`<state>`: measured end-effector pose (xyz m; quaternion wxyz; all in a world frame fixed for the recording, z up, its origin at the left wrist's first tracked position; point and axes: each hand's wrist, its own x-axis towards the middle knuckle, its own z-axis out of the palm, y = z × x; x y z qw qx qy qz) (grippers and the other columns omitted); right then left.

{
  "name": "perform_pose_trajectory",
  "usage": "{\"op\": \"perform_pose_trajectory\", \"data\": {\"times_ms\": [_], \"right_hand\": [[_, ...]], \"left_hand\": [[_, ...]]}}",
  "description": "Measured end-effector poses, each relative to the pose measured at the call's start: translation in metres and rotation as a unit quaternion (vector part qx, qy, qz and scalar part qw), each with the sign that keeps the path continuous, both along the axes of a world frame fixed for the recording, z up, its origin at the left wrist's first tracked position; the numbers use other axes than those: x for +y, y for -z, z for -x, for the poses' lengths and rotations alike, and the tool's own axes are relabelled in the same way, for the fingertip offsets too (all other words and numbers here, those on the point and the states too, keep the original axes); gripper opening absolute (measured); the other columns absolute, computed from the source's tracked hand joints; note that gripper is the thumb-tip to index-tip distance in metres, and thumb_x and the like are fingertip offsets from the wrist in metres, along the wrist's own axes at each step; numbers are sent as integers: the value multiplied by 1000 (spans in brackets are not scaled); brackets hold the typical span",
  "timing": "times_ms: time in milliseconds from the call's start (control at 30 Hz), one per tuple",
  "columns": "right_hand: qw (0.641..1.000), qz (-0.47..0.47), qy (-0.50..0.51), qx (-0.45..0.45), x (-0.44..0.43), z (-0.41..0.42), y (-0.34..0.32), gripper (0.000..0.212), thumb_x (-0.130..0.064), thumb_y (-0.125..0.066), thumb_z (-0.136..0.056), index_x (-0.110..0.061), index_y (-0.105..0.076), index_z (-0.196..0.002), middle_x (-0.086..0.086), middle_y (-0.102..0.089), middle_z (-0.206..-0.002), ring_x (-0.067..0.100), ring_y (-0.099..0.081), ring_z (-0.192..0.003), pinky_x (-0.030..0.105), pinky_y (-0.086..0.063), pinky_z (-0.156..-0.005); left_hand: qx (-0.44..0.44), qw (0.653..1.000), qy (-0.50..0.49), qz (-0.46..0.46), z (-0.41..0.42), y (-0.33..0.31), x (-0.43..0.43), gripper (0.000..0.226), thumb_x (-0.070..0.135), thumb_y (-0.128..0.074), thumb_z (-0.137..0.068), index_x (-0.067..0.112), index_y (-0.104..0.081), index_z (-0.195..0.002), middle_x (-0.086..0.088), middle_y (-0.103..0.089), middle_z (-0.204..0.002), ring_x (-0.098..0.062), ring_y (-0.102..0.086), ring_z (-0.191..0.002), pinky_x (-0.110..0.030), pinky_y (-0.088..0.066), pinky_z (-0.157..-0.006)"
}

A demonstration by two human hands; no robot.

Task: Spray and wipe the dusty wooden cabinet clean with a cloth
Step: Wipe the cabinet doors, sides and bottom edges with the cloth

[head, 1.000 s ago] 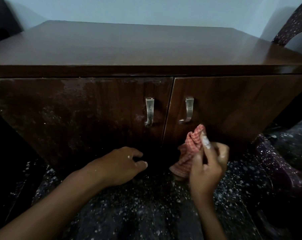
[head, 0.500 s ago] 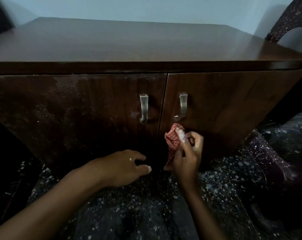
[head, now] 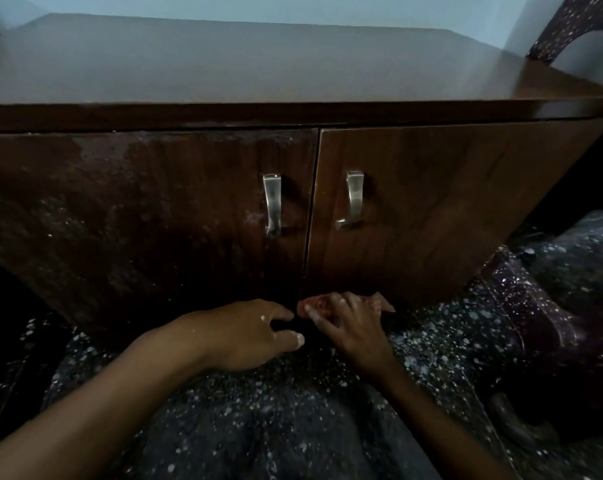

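Dusty cabinet (head: 431,202) front, right hand (head: 353,327) has lowered cloth (head: 310,304) to its base

- Left forearm (head: 102,403): bare along all the length in view, frame edge to wrist.
- Right forearm (head: 431,420): likewise bare, slimmer in the picture, dimly lit.
- Left hand (head: 244,336): one small white fleck on a knuckle and faint pale smears near the thumb. The thumbnail (head: 297,340) is pale and rounded.
- Right hand (head: 352,327): pale chalky smear on the tip of one of the fingers (head: 308,309), plus a small light spot near the knuckles.
- Fabric (head: 276,427) under both forearms: dark, thickly dotted with white specks, lying in soft folds. Reads as a worn garment over the lap, though that cannot be told for certain.
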<state>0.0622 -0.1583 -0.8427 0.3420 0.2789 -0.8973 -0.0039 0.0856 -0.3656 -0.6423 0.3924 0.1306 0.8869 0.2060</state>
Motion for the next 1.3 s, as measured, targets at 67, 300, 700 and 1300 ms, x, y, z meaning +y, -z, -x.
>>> {"op": "perform_pose_trajectory", "data": {"times_ms": [67,300,700,1300], "right_hand": [[997,-62,-27,-40,15,1,13,31,-21,-46,-89,-18,-54,-119,13,-43,-114,31,-50,-88,39,-47,-65],[980,-178,54,-64,85,0,11,41,-26,-40,-75,-21,-73,-99,11,-48,-108,29,-42,-88,40,-42,-70],[806,91,511,-285,139,-34,-20,62,-19,-81,-65,-9,-55,-121,15,-39,-130,34,-43,-112,42,-49,-80],[280,888,-93,-353,-24,-87,-189,58,-3,-86,-34,-15,-76,-89,13,-73,-85,22,-72,-72,34,-58,-57]], "left_hand": [[-4,1000,4,0,0,3,4,61,51,-45,-91,29,-30,-145,4,-47,-142,-12,-46,-127,-24,-35,-108],[-10,1000,12,-2,2,8,7,60,52,-44,-90,31,-30,-144,3,-50,-138,-13,-48,-125,-26,-37,-107],[11,999,12,-37,-1,6,19,58,49,-44,-92,29,-31,-144,3,-44,-143,-13,-47,-126,-23,-36,-105],[123,916,-133,-357,-22,-22,39,44,47,-59,-85,24,-58,-123,9,-63,-116,-6,-59,-106,-27,-51,-91]]}}
